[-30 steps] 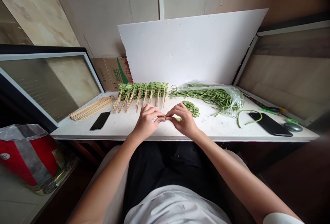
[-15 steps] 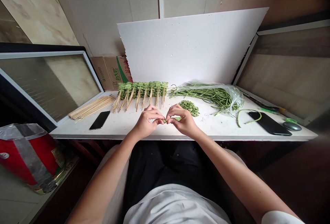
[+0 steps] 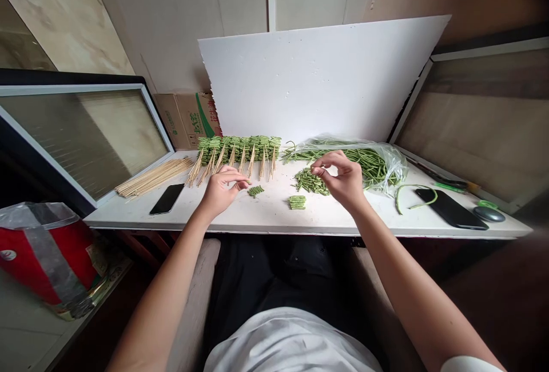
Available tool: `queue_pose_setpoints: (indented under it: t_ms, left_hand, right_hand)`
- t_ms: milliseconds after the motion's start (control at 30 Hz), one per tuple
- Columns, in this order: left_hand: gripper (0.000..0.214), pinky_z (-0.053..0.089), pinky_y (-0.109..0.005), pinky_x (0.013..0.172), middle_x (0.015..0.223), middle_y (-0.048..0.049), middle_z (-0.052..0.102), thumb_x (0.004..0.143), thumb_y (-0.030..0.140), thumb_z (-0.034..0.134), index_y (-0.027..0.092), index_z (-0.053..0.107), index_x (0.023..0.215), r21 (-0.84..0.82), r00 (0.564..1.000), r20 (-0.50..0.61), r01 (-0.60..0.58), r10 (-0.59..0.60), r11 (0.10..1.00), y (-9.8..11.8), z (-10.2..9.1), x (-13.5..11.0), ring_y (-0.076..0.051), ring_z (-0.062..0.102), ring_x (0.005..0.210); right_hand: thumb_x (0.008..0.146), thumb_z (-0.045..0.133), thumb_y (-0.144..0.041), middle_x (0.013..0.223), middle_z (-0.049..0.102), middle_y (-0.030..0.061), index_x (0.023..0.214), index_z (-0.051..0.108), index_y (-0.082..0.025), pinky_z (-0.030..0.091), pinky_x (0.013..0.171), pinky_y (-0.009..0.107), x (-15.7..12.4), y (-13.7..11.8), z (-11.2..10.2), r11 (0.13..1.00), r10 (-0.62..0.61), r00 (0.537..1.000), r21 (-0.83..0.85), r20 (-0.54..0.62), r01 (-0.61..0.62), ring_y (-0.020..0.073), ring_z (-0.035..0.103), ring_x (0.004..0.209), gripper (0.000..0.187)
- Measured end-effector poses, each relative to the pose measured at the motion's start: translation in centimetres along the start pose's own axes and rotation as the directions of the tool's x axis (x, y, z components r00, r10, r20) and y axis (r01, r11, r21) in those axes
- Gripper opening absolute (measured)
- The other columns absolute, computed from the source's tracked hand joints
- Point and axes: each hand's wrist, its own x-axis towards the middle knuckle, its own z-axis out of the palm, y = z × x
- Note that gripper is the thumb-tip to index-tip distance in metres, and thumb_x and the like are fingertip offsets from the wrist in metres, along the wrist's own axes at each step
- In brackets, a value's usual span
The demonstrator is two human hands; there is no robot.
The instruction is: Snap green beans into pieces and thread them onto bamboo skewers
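Green bean pieces [image 3: 309,182] lie heaped at center frame on the white bench [image 3: 274,215], beside a short stack of pieces [image 3: 297,202]. Left hand [image 3: 221,191] pinches something too small to tell near a little cluster of pieces [image 3: 256,191]. Right hand [image 3: 338,180], curled above the heap, may or may not grip anything. Skewered beans [image 3: 238,149] stand in a row behind.

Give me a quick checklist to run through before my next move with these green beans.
Right hand holding a bean piece: cannot tell, the fingers hide it.
Left hand pinching a bean piece: cannot tell, too small to see.
Cut green bean pieces gathered in one group: not ok, they lie in three separate heaps.
Pale wooden skewers bundled on the white table: ok.
Skewered green bean row lined up side by side: ok.
Black smartphone apart from the left hand: ok.
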Motion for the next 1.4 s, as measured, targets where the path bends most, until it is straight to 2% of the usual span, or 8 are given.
queue_pose_setpoints:
  t_ms: [167,433,567,800,967,1067,1200,1400]
  left_hand:
    - [0.036,0.054,-0.044,0.106,0.095,-0.0124,0.084,0.095,0.051,0.075,0.016,0.078,0.103,-0.143,0.962,0.06,0.274,-0.268,0.951,-0.9,0.2,-0.1,-0.028,0.078,0.103]
    - [0.051,0.048,-0.045,0.112,0.112,-0.0169,0.082,0.096,0.066,0.067,0.016,0.072,0.103,-0.249,0.883,0.282,0.446,-0.376,0.86,-2.9,2.1,-0.5,-0.029,0.073,0.118]
    - [0.05,0.055,-0.04,0.098,0.112,-0.0147,0.081,0.092,0.063,0.07,0.015,0.081,0.103,-0.083,0.854,0.31,0.462,-0.418,0.883,-4.8,3.0,-1.1,-0.027,0.072,0.104]
    - [0.018,0.056,-0.035,0.089,0.092,-0.0089,0.082,0.087,0.036,0.078,0.02,0.082,0.083,0.324,0.816,0.178,0.48,-0.55,0.815,-7.5,6.3,-3.0,-0.027,0.075,0.095]
    - [0.022,0.057,-0.034,0.088,0.102,-0.0088,0.081,0.094,0.038,0.074,0.02,0.083,0.101,0.429,0.862,0.099,0.414,-0.497,0.803,-7.5,5.9,-3.1,-0.026,0.074,0.099]
    - [0.02,0.055,-0.035,0.094,0.111,-0.0107,0.08,0.096,0.032,0.072,0.019,0.081,0.108,0.624,0.893,0.086,0.297,-0.442,0.722,-7.6,3.8,-2.7,-0.028,0.072,0.107]
    - [0.018,0.054,-0.039,0.099,0.116,-0.0146,0.078,0.092,0.03,0.075,0.018,0.082,0.102,0.828,0.821,0.111,0.236,-0.56,0.509,-8.0,1.2,-2.3,-0.033,0.068,0.118]
    - [0.018,0.053,-0.038,0.099,0.114,-0.0171,0.078,0.096,0.018,0.062,0.016,0.079,0.099,0.849,0.781,0.113,0.245,-0.615,0.468,-8.4,1.4,-2.6,-0.031,0.072,0.113]
  right_hand:
    - [0.087,0.082,-0.056,0.089,0.078,0.0074,0.093,0.086,-0.029,0.051,0.07,0.038,-0.4,1.8,0.6,0.989,0.147,0.985,-0.043,0.089,-0.143,0.0283,0.067,0.094,0.028]
    - [0.095,0.074,-0.042,0.106,0.084,0.0098,0.1,0.087,-0.025,0.056,0.076,0.04,-2.1,4.3,2.7,0.936,0.352,0.876,-0.143,0.33,-0.322,0.0294,0.074,0.095,0.021]
    - [0.095,0.074,-0.041,0.109,0.084,0.0089,0.098,0.087,-0.026,0.058,0.076,0.04,-2.6,5.2,3.1,0.919,0.393,0.833,-0.18,0.388,-0.35,0.03,0.077,0.094,0.02]
    - [0.095,0.074,-0.045,0.112,0.083,0.0108,0.103,0.086,-0.025,0.06,0.074,0.041,-3.1,4.9,3.7,0.905,0.425,0.818,-0.183,0.388,-0.384,0.0309,0.077,0.094,0.025]
    - [0.097,0.069,-0.053,0.121,0.08,0.0122,0.114,0.084,-0.025,0.059,0.081,0.043,-3.3,4.9,4.0,0.896,0.441,0.826,-0.116,0.352,-0.429,0.0318,0.075,0.103,0.036]
    - [0.095,0.071,-0.058,0.117,0.08,0.0127,0.113,0.083,-0.023,0.057,0.087,0.043,-3.4,5.2,4.3,0.824,0.536,0.774,-0.011,0.337,-0.566,0.0314,0.073,0.108,0.041]
    - [0.089,0.075,-0.064,0.109,0.079,0.0126,0.107,0.079,-0.02,0.055,0.08,0.036,-3.4,5.3,4.5,0.657,0.635,0.677,0.201,0.373,-0.727,0.027,0.071,0.104,0.047]
    - [0.083,0.084,-0.049,0.126,0.077,0.009,0.113,0.077,-0.027,0.057,0.089,0.034,-3.1,4.6,4.1,0.434,0.635,0.605,0.426,0.48,-0.794,0.0257,0.07,0.119,0.037]
